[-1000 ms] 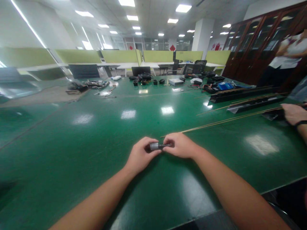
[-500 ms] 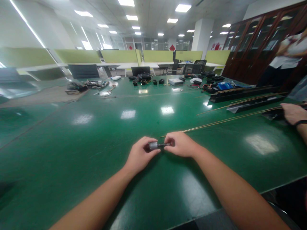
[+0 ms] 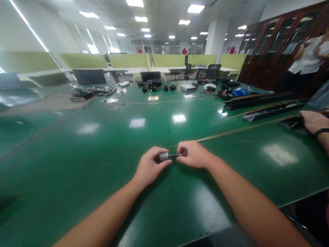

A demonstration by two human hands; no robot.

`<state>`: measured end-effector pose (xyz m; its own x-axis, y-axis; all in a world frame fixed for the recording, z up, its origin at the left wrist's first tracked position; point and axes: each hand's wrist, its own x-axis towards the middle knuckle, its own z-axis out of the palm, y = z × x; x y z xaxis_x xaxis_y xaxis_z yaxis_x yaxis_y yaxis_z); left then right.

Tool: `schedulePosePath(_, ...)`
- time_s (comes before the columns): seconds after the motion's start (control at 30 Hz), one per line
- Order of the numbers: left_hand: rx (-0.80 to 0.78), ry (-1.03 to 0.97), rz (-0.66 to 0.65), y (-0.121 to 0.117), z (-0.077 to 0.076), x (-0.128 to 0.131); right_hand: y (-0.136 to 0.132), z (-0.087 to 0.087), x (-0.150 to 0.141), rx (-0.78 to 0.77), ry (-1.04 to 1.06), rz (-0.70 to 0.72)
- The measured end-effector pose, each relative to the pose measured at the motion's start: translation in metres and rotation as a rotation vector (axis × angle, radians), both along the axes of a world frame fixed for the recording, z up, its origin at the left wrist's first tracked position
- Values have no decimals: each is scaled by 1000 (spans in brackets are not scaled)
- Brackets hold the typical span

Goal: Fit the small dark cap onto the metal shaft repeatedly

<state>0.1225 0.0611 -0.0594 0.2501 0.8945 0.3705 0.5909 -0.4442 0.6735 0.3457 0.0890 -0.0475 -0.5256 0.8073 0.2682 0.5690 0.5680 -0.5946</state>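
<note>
Fingers, left hand (image 3: 150,165): curled shut round a small grey metal cylinder (image 3: 164,156); thumb and forefinger pinch its body, its right end showing.
Fingers, right hand (image 3: 194,154): closed in a pinch on a thin dark rod (image 3: 176,155) that sticks out of the cylinder's right end.
Cylinder position: held between the two hands, just above the glossy green tabletop (image 3: 102,144), near its front edge, centre of view. Whether it touches the surface, cannot tell.
Hands: knuckles up, close together, only the cylinder and rod between them; both forearms run in from the lower edge of the view.
Long thin brass-coloured rod (image 3: 239,129): lies on the table, one end just behind the right hand, running off to the right.
Black long trays (image 3: 259,100): right side, well apart from the hands, more thin rods lying on and beside them.
Another person's hand (image 3: 314,121): far right edge, resting on the table by a tray, dark band at the wrist.
Far end of table: blue box (image 3: 241,92), white flat box (image 3: 188,87), small dark parts, tangled cables (image 3: 102,90); too small to tell details.
Background: person in white top (image 3: 309,55) standing by dark wooden cabinets (image 3: 269,44).
</note>
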Motion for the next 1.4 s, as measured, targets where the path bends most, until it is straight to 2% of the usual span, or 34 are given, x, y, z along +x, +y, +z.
schedulePosePath(0.7,-70,-42,68,2,-2,-1,2,1,4,2,-11,-32)
schedulePosePath(1.4,-63,-62,81,3,-2,-2,3,3,6,-22,-27,-46)
